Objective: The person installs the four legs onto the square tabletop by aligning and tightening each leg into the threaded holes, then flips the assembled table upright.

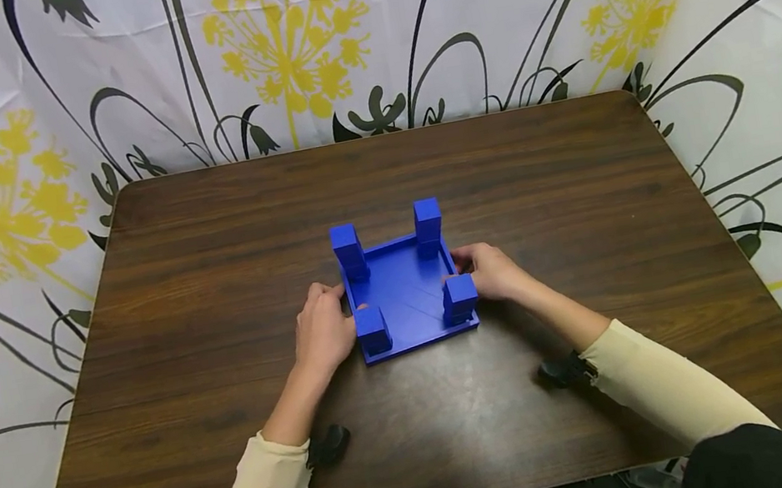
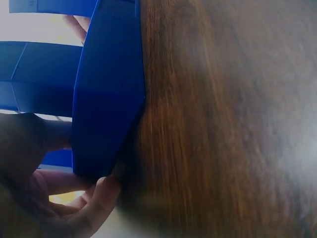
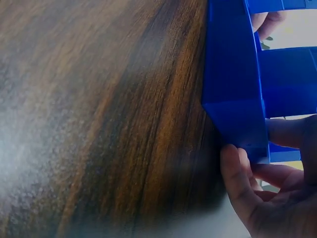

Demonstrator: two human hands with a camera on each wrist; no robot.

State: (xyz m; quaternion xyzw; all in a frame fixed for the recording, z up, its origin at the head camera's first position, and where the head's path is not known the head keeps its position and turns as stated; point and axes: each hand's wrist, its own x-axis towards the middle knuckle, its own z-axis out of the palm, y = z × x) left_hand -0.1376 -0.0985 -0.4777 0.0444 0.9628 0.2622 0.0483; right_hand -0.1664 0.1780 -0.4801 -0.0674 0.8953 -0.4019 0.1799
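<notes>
A blue plastic piece (image 1: 409, 292), like a small upturned table, has a flat rimmed panel and a square post standing at each corner. On its left edge my left hand (image 1: 324, 330) holds the rim, the thumb over the inner side by the near left post. My right hand (image 1: 489, 270) grips the opposite edge behind the near right post. In the left wrist view, curled fingers (image 2: 101, 198) reach to the underside of the blue side wall. The right wrist view likewise has fingers (image 3: 237, 178) at the wall's lower edge, with the thumb on the inner side.
The piece is over the middle of a brown wood-grain table (image 1: 205, 221) with rounded corners. A white curtain (image 1: 142, 53) with yellow and grey plant prints hangs behind and beside the table. Dark wrist devices (image 1: 328, 446) sit below both sleeves.
</notes>
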